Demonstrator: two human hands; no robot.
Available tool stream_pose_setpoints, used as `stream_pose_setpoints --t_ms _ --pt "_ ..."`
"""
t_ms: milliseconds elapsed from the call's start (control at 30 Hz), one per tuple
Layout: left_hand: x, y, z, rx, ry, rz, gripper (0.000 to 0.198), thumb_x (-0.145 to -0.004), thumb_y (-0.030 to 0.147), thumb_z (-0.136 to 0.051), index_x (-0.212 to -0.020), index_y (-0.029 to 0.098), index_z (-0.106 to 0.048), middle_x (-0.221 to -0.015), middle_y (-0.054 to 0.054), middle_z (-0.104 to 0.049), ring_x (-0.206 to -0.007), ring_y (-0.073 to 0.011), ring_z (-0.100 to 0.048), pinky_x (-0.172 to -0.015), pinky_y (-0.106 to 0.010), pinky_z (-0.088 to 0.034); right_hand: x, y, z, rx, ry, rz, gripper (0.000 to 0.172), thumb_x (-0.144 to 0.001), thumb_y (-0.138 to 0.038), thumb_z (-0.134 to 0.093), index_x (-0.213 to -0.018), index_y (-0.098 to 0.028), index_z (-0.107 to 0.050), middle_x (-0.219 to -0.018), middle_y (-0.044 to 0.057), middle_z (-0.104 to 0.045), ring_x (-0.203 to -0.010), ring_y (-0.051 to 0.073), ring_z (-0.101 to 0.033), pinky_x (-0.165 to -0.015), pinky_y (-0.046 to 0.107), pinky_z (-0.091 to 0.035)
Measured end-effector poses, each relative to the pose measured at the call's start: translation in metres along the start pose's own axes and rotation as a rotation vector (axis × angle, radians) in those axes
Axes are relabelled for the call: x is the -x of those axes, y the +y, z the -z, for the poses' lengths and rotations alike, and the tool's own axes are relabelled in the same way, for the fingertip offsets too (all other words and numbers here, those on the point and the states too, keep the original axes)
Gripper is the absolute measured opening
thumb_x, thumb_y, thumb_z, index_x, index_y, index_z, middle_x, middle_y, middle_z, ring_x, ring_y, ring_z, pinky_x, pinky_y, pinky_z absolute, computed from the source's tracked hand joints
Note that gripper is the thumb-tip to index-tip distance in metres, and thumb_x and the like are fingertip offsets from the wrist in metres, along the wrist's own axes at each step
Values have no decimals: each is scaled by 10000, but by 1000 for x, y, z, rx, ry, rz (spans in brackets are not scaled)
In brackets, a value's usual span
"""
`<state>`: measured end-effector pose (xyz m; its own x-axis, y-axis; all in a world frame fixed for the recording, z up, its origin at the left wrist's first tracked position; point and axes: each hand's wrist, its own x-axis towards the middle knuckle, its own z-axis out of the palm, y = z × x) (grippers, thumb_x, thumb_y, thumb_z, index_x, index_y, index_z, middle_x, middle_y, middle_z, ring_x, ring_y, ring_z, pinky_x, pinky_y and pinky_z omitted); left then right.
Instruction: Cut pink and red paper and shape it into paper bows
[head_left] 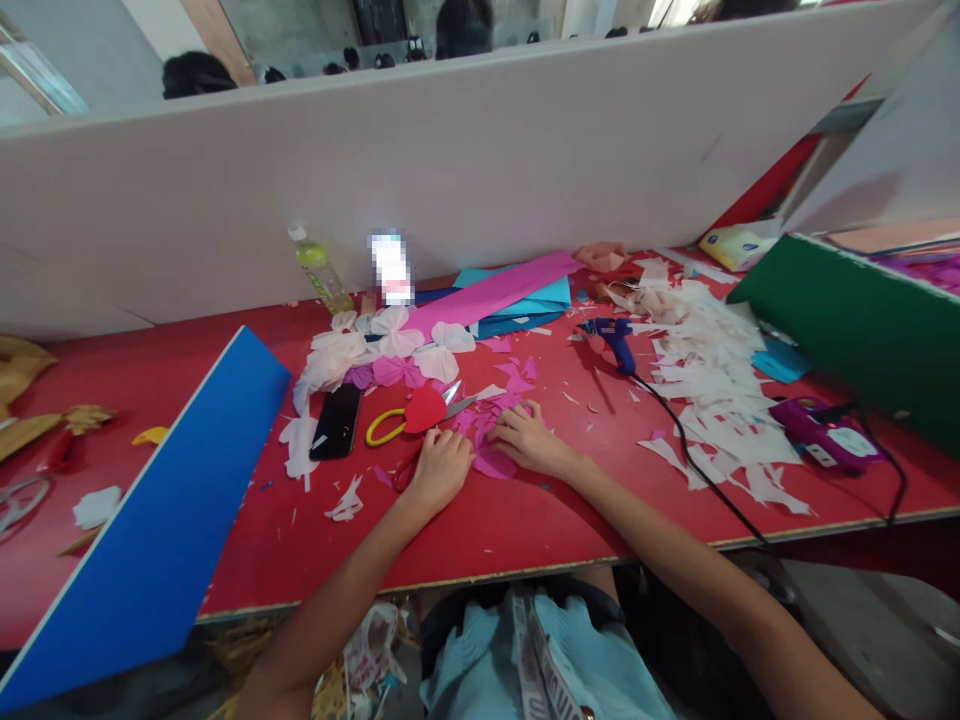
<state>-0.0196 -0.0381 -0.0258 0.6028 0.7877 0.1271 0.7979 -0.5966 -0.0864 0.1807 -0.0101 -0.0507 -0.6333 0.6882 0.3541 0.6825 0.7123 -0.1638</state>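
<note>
Pink paper scraps [515,378] lie in a loose pile on the red table in front of me. My left hand [444,467] rests at the pile's left edge with its fingers curled in; whatever they hold is hidden. On the right side, my right hand [529,440] reaches over the pink pieces, its fingers apart and touching them. A larger pink paper piece [495,463] lies between both hands. Just beyond my left hand are scissors with a yellow handle [382,428], partly covered by a red heart-shaped piece [425,409].
White and pink paper flowers [396,333], a black phone [336,422], a bottle [321,270] and a lit phone [391,268] stand or lie behind. A blue glue gun [611,338] trails its cord rightward, beside white paper strips [705,375]. Blue [172,500] and green [862,330] dividers flank me.
</note>
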Motion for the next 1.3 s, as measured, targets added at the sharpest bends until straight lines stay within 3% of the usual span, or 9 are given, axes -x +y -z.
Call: stream_pose_setpoints --t_ms 667,1300 --pt "-1 -1 3 -31 5 -41 200 -907 222 -422 -857 144 -599 -838 -90 -629 -850 -231 -531 -804 -387 -312 -4 -3 -5 116 -16 132 225 -923 -176 -421 -863 -174 -638 -842 56 -566 -867 193 -455 -881 398 -217" --pt "0 -3 4 -15 -3 -36 188 -904 222 -419 -872 159 -593 -847 -89 -630 -849 -225 -530 -812 -391 -325 3 13 2 49 -13 48 231 -924 -233 -425 -865 -180 -641 -869 63 -573 -869 193 -427 -911 407 -188"
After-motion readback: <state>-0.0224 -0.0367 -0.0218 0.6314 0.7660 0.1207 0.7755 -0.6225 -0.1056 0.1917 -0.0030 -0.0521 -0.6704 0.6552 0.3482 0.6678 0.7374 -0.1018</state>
